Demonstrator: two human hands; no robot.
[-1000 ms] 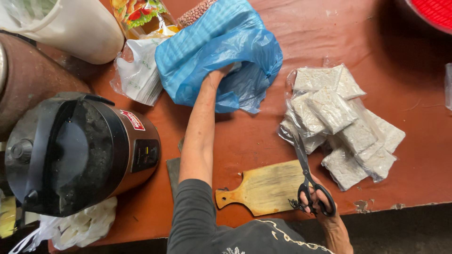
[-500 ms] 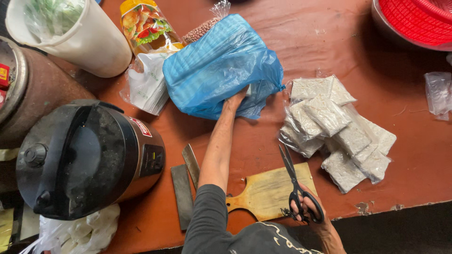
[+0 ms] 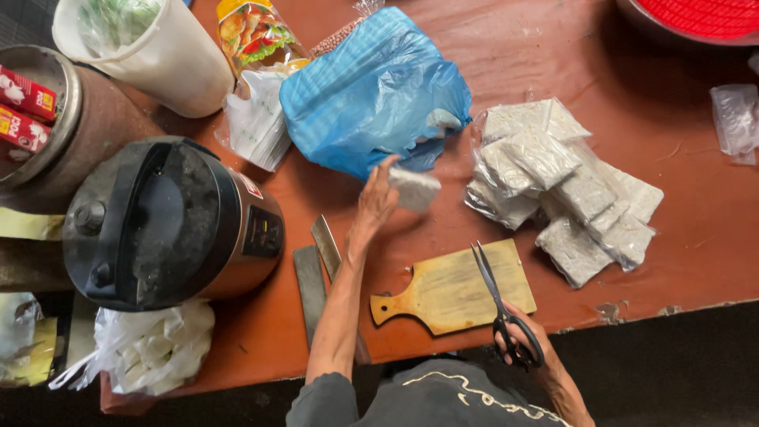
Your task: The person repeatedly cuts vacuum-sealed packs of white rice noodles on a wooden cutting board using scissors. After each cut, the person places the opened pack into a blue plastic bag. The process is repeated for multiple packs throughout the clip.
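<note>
1. My left hand (image 3: 378,198) is in the middle of the frame. Its fingers pinch a small white pack (image 3: 413,188), which it holds just above the table (image 3: 696,221), right below the blue bag (image 3: 371,87).
2. My right hand (image 3: 526,348) is at the bottom right. Its fingers are through the loops of the scissors (image 3: 502,304), closed around them. The blades are shut and lie over the board (image 3: 451,289).
3. I think I am at the step of bringing one pack to the board. Next I would need to set it flat there and open the blades.
4. The pack looks soft, grainy and wrapped in clear plastic. More packs (image 3: 561,186) like it lie in a pile at the right.
5. The board is pale wood with a handle. The bag is thin and crinkly. The table is red-brown and scratched.
6. A round black cooker (image 3: 166,221) sits at the left.
</note>
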